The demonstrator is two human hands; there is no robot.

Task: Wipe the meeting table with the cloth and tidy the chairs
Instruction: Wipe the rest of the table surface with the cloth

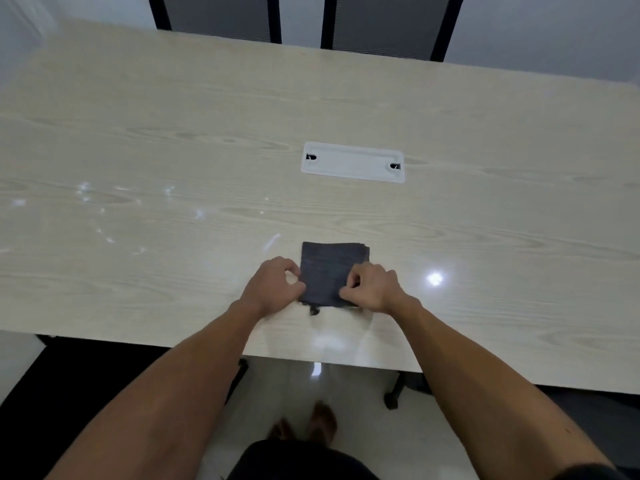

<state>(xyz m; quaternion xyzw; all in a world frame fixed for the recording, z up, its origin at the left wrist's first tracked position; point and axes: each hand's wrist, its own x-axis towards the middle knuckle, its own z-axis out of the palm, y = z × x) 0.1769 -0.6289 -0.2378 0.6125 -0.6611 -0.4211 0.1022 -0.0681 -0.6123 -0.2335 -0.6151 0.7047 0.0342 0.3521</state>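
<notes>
One folded dark cloth point(330, 271) is laid flat on the bench point(173, 168), close to the near edge, roughly centred in view. Its near left corner is pinched by the left hand point(277, 287), fingers curled, grip narrow on the fabric. Its near right corner is pinched by the right hand point(372, 289) in the same way, grip narrow and closed on the cloth. A loose thread or frayed bit is seen hanging at the near edge of the cloth.

One white cable hatch point(352, 162) is set flush into the bench, beyond the cloth and well apart from it; the lid is shut, so its contents cannot be told. Two small dark notches are seen at its ends.

Two dark chair backs are seen at the far edge: a left chair point(216, 15) and a right chair point(391, 24), side by side, pushed close to the bench. A chair base with castor point(394, 393) is partly seen under the near edge at the right; a dark seat point(69, 375) shows at the near left.

Wet streaks and light glare are seen on the left part of the bench. Wide bare surface lies left, right and beyond the cloth. Two feet point(304, 424) are seen on the pale floor below the near edge.
</notes>
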